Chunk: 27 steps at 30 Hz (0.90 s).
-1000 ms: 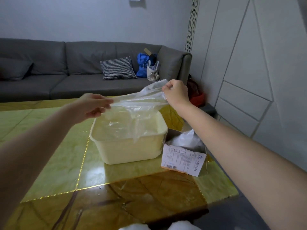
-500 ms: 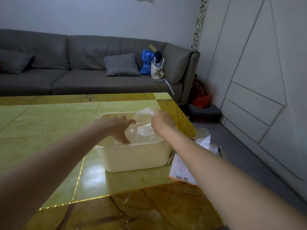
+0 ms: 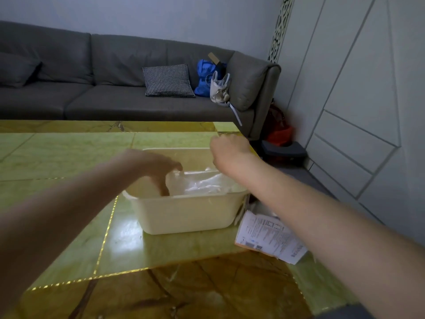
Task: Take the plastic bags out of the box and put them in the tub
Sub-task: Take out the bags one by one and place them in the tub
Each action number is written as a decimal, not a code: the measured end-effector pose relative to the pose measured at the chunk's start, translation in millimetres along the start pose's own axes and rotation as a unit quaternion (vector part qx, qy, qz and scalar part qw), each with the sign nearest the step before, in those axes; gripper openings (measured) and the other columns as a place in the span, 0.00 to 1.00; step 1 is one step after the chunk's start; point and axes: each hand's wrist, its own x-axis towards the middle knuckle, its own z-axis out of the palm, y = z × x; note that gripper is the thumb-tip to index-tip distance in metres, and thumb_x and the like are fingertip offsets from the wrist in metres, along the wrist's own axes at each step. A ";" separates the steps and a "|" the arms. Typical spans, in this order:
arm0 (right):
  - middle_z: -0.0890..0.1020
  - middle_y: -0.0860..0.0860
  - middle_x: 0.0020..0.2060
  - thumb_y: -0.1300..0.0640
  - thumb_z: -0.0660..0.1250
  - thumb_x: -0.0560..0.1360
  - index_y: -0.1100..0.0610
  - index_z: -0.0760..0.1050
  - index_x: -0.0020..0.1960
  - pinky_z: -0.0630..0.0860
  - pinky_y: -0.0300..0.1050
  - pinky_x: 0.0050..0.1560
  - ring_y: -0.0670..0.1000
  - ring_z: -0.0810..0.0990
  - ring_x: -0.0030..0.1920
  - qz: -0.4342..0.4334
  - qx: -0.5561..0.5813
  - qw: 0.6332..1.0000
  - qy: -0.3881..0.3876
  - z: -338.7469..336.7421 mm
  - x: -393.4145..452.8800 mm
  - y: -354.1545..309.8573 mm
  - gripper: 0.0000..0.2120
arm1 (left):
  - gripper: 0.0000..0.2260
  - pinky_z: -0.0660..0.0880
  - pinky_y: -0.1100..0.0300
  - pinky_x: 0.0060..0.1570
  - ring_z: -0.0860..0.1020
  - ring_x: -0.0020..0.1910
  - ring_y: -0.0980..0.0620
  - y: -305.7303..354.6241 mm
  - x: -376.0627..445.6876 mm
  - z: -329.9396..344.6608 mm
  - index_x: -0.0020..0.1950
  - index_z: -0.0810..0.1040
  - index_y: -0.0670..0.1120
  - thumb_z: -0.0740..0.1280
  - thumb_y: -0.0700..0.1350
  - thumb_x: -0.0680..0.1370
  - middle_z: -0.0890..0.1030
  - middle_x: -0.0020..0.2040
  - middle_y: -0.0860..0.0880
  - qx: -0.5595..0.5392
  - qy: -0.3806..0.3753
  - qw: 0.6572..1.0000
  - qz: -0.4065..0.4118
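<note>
A cream plastic tub (image 3: pixel 184 215) stands on the green table. A crumpled clear plastic bag (image 3: pixel 204 184) lies inside it. My left hand (image 3: pixel 156 168) reaches down into the tub's left half, its fingers pointing down and touching the bag's edge. My right hand (image 3: pixel 228 150) hovers above the tub's far right corner, blurred, back toward me, with no bag in it. The cardboard box (image 3: pixel 269 236), with a white shipping label on its flap, sits right of the tub; my right forearm hides its inside.
The table (image 3: pixel 69 157) has green tiles with gold strips and a brown marbled near edge. Behind it runs a grey sofa (image 3: pixel 110 88) with a checked cushion and bags. A white panelled wall is on the right.
Both hands brought the stretched bag down from above the tub into it. My right hand has since let go and risen; my left hand stays low in the tub.
</note>
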 end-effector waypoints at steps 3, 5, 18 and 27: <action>0.77 0.57 0.55 0.67 0.59 0.77 0.62 0.73 0.59 0.71 0.46 0.43 0.59 0.78 0.54 -0.028 0.047 0.998 -0.024 -13.1 1.7 4.9 0.12 | 0.35 0.67 0.55 0.62 0.69 0.67 0.47 -2.6 -21.6 -21.9 0.74 0.59 0.49 0.72 0.48 0.72 0.66 0.71 0.47 -0.015 0.046 0.999 0.000; 0.77 0.58 0.54 0.64 0.64 0.77 0.63 0.72 0.61 0.79 0.49 0.46 0.58 0.81 0.50 -0.031 0.153 0.979 -0.131 -11.0 1.2 6.3 0.13 | 0.31 0.69 0.56 0.59 0.72 0.63 0.47 0.4 -25.7 -27.4 0.72 0.63 0.50 0.72 0.49 0.72 0.69 0.69 0.47 -0.039 0.068 0.997 0.016; 0.69 0.57 0.67 0.57 0.62 0.79 0.60 0.63 0.72 0.71 0.47 0.58 0.57 0.72 0.64 -0.050 0.114 0.941 -0.314 45.5 10.7 -12.7 0.23 | 0.21 0.69 0.63 0.36 0.70 0.46 0.50 5.4 27.2 21.4 0.72 0.62 0.39 0.58 0.46 0.81 0.76 0.58 0.43 0.152 -0.070 0.986 0.000; 0.75 0.54 0.59 0.52 0.67 0.76 0.59 0.63 0.71 0.78 0.49 0.55 0.51 0.80 0.43 -0.011 0.189 0.937 -0.295 23.6 2.1 3.8 0.28 | 0.31 0.75 0.66 0.42 0.76 0.49 0.51 -9.9 4.5 5.0 0.74 0.58 0.49 0.68 0.43 0.75 0.76 0.59 0.46 -0.076 -0.108 0.991 -0.038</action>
